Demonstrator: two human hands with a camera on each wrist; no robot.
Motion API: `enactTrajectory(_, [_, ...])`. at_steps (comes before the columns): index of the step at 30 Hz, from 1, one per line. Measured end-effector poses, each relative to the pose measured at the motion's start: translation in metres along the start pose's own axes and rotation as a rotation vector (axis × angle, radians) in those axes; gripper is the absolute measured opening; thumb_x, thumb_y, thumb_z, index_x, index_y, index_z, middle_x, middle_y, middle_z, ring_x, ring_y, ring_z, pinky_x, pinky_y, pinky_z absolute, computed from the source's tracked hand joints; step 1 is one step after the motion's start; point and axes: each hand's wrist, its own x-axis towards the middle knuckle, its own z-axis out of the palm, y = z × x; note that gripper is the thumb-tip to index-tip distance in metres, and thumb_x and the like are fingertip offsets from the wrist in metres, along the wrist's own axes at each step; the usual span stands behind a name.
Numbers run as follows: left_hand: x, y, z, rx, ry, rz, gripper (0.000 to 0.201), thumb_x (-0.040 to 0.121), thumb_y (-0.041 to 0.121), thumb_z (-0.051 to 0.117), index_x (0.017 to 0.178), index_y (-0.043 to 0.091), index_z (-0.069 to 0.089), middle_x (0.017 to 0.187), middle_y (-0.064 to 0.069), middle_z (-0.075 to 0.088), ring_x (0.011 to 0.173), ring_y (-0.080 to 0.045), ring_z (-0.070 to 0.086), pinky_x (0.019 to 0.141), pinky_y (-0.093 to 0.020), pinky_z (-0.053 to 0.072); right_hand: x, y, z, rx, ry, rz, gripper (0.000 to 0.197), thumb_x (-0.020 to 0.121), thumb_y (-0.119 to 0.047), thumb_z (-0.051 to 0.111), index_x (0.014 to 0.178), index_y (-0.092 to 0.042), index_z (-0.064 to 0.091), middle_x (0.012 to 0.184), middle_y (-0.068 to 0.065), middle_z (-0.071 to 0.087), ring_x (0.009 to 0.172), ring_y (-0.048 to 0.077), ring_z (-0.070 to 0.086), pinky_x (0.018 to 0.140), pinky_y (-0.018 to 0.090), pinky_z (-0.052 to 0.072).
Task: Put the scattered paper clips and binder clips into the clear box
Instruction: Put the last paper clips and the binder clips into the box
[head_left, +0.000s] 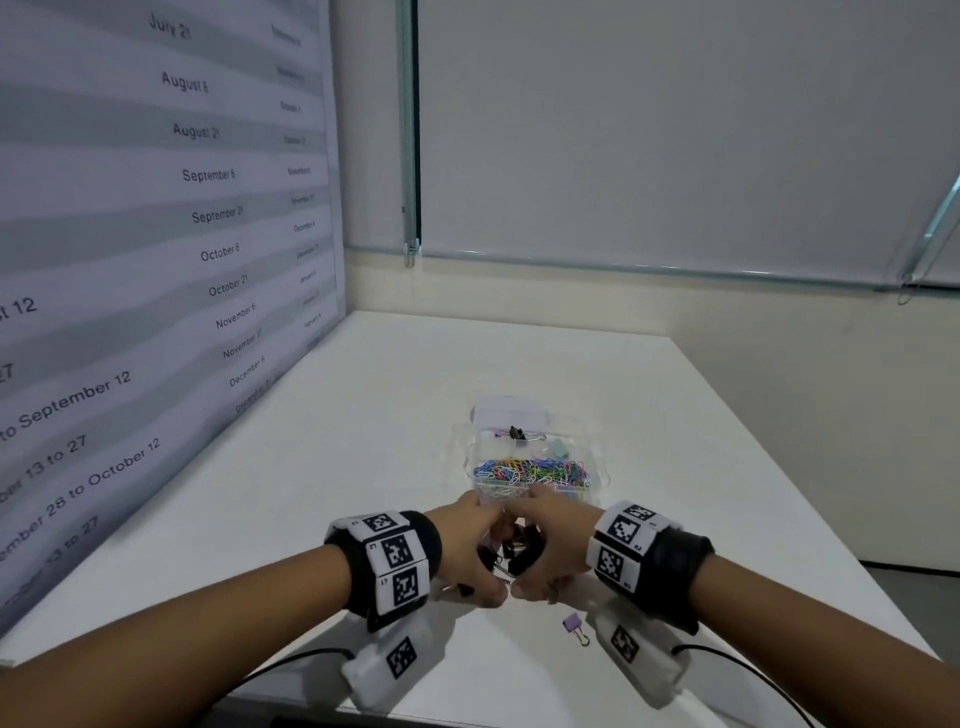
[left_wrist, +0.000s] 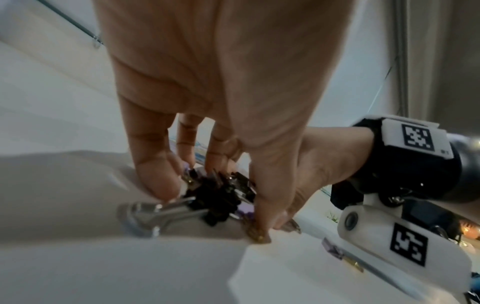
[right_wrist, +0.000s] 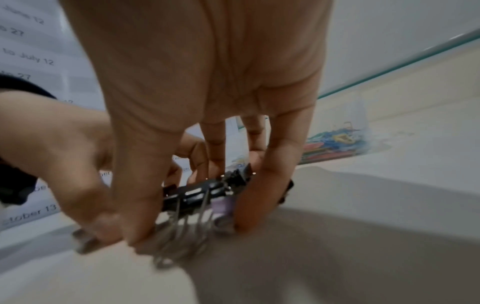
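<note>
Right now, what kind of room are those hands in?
Probably an office or meeting room. A big printed date schedule covers the left wall, a roller blind hangs behind, and stationery fills a clear box on a plain white table.

Both hands, right hand (right_wrist: 197, 86) and left hand (right_wrist: 67, 156), close around a cluster of black binder clips (right_wrist: 200, 193) on the bench (right_wrist: 363, 246); clear box (right_wrist: 337, 142) stands beyond.

Your room light is soft and a bit dim. Both wrist pictures are blurry, and your hands throw big grey shadows on the counter (right_wrist: 363, 246). The head picture bends at its edges, and the wall words (head_left: 208, 176) look fuzzy.
</note>
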Motion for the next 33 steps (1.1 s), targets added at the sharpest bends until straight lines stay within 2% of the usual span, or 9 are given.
enactTrajectory(6, [0.003, 0.001, 0.005, 0.177, 0.03, -0.055, 0.019, 0.077, 0.026, 0.062, 0.086, 0.027, 0.046, 0.117, -0.004, 0.042, 0.099, -0.027, 0.057, 0.085, -0.037, 0.051, 0.002, 0.004, 0.0, -0.067, -0.012, 0.025, 0.033, 0.063, -0.012, 0.074, 0.086, -0.023, 0.052, 0.099, -0.003, 0.043, 0.086, 0.02, 0.051, 0.069, 0.029, 0.043])
enactTrajectory(10, [0.005, 0.001, 0.003, 0.198, 0.031, -0.052, 0.015, 0.075, 0.017, 0.064, 0.079, 0.024, 0.051, 0.103, 0.0, 0.04, 0.088, -0.026, 0.057, 0.083, -0.037, 0.053, 0.004, 0.006, -0.001, -0.12, -0.017, -0.01, 0.024, 0.066, -0.002, 0.067, 0.077, -0.017, 0.053, 0.087, -0.003, 0.049, 0.084, 0.02, 0.053, 0.066, 0.028, 0.044])
enactTrajectory(14, [0.007, -0.001, -0.004, 0.188, -0.031, -0.018, 0.014, 0.076, 0.016, 0.067, 0.09, 0.013, 0.064, 0.101, 0.002, 0.038, 0.08, -0.018, 0.049, 0.082, -0.035, 0.052, 0.006, 0.006, -0.008, -0.121, 0.001, -0.028, 0.033, 0.073, -0.004, 0.066, 0.058, -0.024, 0.043, 0.065, -0.011, 0.05, 0.067, 0.011, 0.05, 0.055, 0.016, 0.035])
enactTrajectory(17, [0.006, 0.0, -0.009, 0.227, -0.049, -0.002, 0.023, 0.087, 0.015, 0.053, 0.103, 0.002, 0.062, 0.11, -0.012, 0.046, 0.086, -0.024, 0.051, 0.084, -0.033, 0.046, 0.005, 0.005, -0.024, -0.024, 0.021, 0.003, 0.031, 0.073, -0.001, 0.062, 0.057, -0.023, 0.045, 0.061, -0.01, 0.05, 0.055, 0.005, 0.048, 0.054, 0.016, 0.042])
enactTrajectory(19, [0.005, -0.001, -0.011, 0.195, -0.063, 0.018, 0.024, 0.089, 0.008, 0.043, 0.1, -0.002, 0.062, 0.111, -0.014, 0.051, 0.079, -0.024, 0.055, 0.071, -0.023, 0.047, 0.006, 0.005, -0.042, 0.087, 0.037, 0.035, 0.029, 0.074, 0.002, 0.062, 0.06, -0.02, 0.048, 0.065, -0.006, 0.055, 0.053, 0.006, 0.055, 0.055, 0.022, 0.048])
enactTrajectory(22, [0.007, -0.005, -0.012, 0.114, -0.118, 0.007, 0.027, 0.088, 0.0, 0.036, 0.075, 0.006, 0.059, 0.1, -0.012, 0.054, 0.056, -0.013, 0.046, 0.041, -0.011, 0.04, 0.016, 0.01, -0.074, 0.149, 0.151, 0.046, 0.027, 0.074, 0.002, 0.064, 0.061, -0.018, 0.05, 0.069, -0.002, 0.06, 0.056, 0.01, 0.061, 0.055, 0.022, 0.051])
enactTrajectory(26, [0.01, -0.005, -0.017, 0.099, -0.127, -0.008, 0.031, 0.092, 0.0, 0.031, 0.1, -0.005, 0.061, 0.117, -0.02, 0.056, 0.065, -0.016, 0.042, 0.041, -0.005, 0.036, 0.039, 0.03, -0.105, 0.286, 0.32, 0.135, 0.027, 0.075, 0.008, 0.061, 0.06, -0.013, 0.052, 0.065, 0.003, 0.059, 0.056, 0.017, 0.065, 0.058, 0.028, 0.058])
enactTrajectory(30, [0.016, -0.005, -0.027, 0.039, -0.104, -0.033, 0.022, 0.094, 0.005, 0.028, 0.09, 0.008, 0.049, 0.081, -0.008, 0.05, 0.055, -0.007, 0.037, 0.047, -0.016, 0.03, 0.069, 0.056, -0.111, 0.339, 0.423, 0.255, 0.025, 0.077, 0.007, 0.06, 0.064, -0.013, 0.055, 0.067, 0.006, 0.06, 0.056, 0.017, 0.064, 0.058, 0.028, 0.057])
enactTrajectory(33, [0.023, -0.009, -0.042, -0.086, -0.086, -0.024, 0.021, 0.094, 0.004, 0.029, 0.084, 0.009, 0.048, 0.069, 0.0, 0.045, 0.055, -0.009, 0.044, 0.05, -0.021, 0.036, 0.088, 0.072, -0.101, 0.325, 0.36, 0.303, 0.02, 0.079, 0.002, 0.064, 0.069, -0.016, 0.061, 0.079, 0.009, 0.065, 0.07, 0.022, 0.066, 0.077, 0.038, 0.059])
